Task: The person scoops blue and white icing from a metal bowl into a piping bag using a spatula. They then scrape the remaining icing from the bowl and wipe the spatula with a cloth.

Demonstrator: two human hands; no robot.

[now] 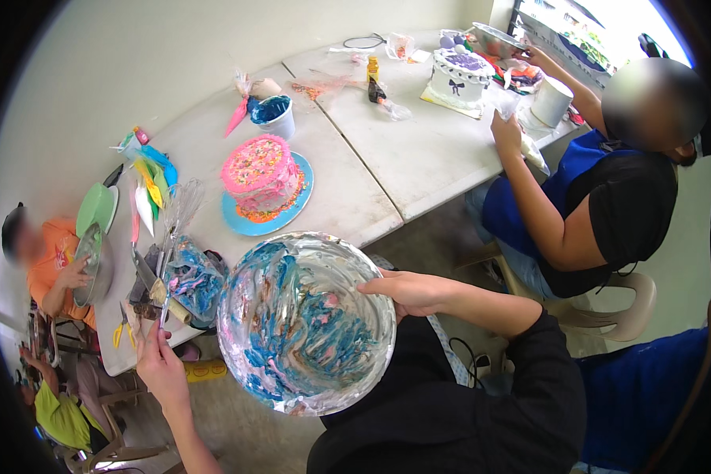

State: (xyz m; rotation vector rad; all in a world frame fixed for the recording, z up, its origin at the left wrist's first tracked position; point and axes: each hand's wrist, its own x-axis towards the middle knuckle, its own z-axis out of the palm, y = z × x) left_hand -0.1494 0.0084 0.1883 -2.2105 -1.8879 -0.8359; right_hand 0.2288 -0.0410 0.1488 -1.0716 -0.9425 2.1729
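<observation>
My right hand (418, 291) grips the rim of a metal mixing bowl (388, 349), which is tilted so its inside faces me. Blue, white and pink icing smears coat the inside of the bowl. Between the fingers of my left hand (161, 368) is the handle of a wire whisk (182, 207), its wires pointing up over the table. Just right of the whisk lies a plastic bag smeared with blue and pink icing (192, 278). Beyond the bowl, a pink frosted cake with sprinkles (259, 169) stands on a round blue board (301, 178).
Left on the table (355, 201) are yellow-handled scissors (120, 332), several piping bags (148, 183) and a green cake (96, 207). A tub of blue icing (278, 123) stands behind the pink cake. At right, a seated person (592, 195) holds a piping bag near a white-and-purple cake (459, 80).
</observation>
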